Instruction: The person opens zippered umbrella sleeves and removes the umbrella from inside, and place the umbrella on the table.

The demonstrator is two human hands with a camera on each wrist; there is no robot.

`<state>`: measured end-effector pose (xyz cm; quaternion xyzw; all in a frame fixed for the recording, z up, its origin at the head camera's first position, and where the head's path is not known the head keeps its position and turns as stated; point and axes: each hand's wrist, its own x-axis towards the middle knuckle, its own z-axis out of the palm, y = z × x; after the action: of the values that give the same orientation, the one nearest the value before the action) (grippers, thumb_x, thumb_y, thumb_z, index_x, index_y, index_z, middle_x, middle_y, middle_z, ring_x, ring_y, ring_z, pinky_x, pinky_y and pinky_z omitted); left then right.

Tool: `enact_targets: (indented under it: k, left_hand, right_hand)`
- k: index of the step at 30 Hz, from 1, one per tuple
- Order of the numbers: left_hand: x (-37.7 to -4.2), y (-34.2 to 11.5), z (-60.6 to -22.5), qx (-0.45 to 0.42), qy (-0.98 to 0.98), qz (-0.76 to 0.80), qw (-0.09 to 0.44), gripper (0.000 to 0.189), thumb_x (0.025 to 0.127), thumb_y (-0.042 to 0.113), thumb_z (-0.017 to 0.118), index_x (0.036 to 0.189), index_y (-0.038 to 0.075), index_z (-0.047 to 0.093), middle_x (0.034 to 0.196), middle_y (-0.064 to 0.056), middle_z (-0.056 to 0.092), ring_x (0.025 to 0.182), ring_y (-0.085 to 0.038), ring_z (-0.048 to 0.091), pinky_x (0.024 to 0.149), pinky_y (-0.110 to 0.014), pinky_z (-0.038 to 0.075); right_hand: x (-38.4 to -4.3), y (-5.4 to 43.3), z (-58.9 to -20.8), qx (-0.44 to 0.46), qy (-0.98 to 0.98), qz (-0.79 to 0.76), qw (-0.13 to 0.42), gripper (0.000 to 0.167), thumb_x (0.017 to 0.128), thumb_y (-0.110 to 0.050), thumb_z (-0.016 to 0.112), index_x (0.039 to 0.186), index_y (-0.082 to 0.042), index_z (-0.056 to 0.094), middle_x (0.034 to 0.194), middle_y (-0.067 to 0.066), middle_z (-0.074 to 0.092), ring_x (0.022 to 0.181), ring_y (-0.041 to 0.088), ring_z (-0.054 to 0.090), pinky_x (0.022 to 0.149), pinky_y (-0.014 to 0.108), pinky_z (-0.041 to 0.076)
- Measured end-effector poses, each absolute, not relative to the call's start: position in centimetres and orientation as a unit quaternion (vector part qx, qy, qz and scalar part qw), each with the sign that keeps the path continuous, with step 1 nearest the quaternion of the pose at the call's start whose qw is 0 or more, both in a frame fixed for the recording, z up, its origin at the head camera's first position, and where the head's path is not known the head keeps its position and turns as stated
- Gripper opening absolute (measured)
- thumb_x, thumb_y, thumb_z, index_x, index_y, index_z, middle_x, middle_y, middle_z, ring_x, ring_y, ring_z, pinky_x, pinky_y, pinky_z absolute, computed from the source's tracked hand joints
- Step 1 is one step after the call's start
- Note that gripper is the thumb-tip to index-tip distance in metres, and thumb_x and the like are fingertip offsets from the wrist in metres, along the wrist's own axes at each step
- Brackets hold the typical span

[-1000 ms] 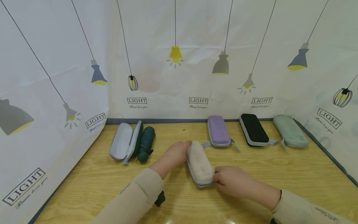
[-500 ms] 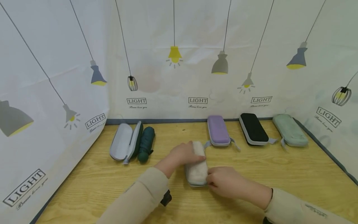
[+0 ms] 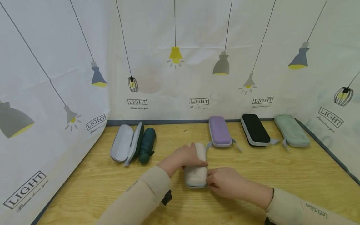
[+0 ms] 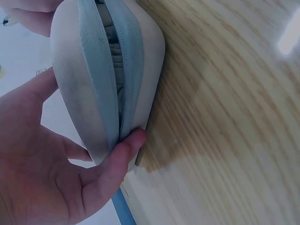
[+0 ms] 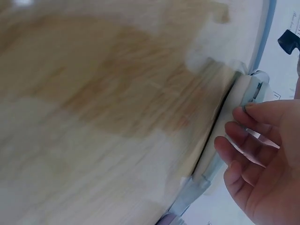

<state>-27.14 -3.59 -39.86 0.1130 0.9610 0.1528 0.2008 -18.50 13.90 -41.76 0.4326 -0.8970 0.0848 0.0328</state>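
A cream case (image 3: 196, 179) with pale blue zipper tape (image 4: 96, 89) lies on the wooden table in front of me. My left hand (image 3: 186, 155) grips it from the left, thumb (image 4: 133, 140) at the seam and fingers behind. The zipper gapes on the side facing the left wrist camera, showing folded grey-green fabric (image 4: 118, 65) inside. At the case's right edge, my right hand (image 3: 227, 182) pinches the small zipper pull (image 5: 244, 108) between thumb and index finger; the other fingers curl loosely beside the case. A blue-grey fabric tab (image 5: 190, 194) sticks out from the far end.
Purple (image 3: 220, 131), black (image 3: 255, 129) and mint green (image 3: 292, 131) cases stand in a row at the back right. An unzipped case (image 3: 122, 142) lies open at the back left, beside a folded dark green umbrella (image 3: 147, 145). A printed white backdrop (image 3: 163, 109) borders the table.
The case has turned straighter and shifted slightly left. My left hand has moved from its far end to lie across its top. The right hand has moved left with the case's edge.
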Motion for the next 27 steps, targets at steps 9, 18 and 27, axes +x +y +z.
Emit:
enact_targets:
  k: [9, 18, 27]
  left_hand:
    - [-27.7, -3.9, -40.6, 0.111, 0.954, 0.180, 0.214, 0.112, 0.078, 0.061, 0.073, 0.156, 0.005, 0.015, 0.149, -0.026, 0.030, 0.100, -0.032, 0.056, 0.050, -0.034, 0.053]
    - [-27.5, -4.4, -40.6, 0.123, 0.951, 0.186, 0.216, 0.112, 0.077, 0.061, 0.073, 0.156, 0.006, 0.015, 0.149, -0.026, 0.029, 0.100, -0.032, 0.055, 0.050, -0.034, 0.053]
    - [-27.1, -4.7, -40.6, 0.138, 0.953, 0.161, 0.215, 0.114, 0.077, 0.065, 0.070, 0.156, 0.007, 0.014, 0.151, -0.025, 0.028, 0.091, -0.027, 0.056, 0.052, -0.032, 0.052]
  right_hand:
    - [-19.3, 14.7, -42.0, 0.402, -0.912, 0.072, 0.029, 0.016, 0.083, -0.010, 0.072, 0.075, -0.021, 0.064, 0.070, -0.013, 0.047, 0.058, 0.002, 0.044, 0.049, 0.023, 0.040]
    - [-20.7, 14.9, -42.1, 0.395, -0.915, 0.074, 0.037, 0.020, 0.082, -0.008, 0.071, 0.071, -0.021, 0.061, 0.068, -0.013, 0.049, 0.057, 0.003, 0.046, 0.048, 0.025, 0.040]
    - [-22.3, 14.8, -42.3, 0.385, -0.919, 0.059, 0.062, 0.017, 0.083, -0.010, 0.072, 0.072, -0.021, 0.064, 0.069, -0.011, 0.054, 0.059, 0.007, 0.053, 0.048, 0.027, 0.043]
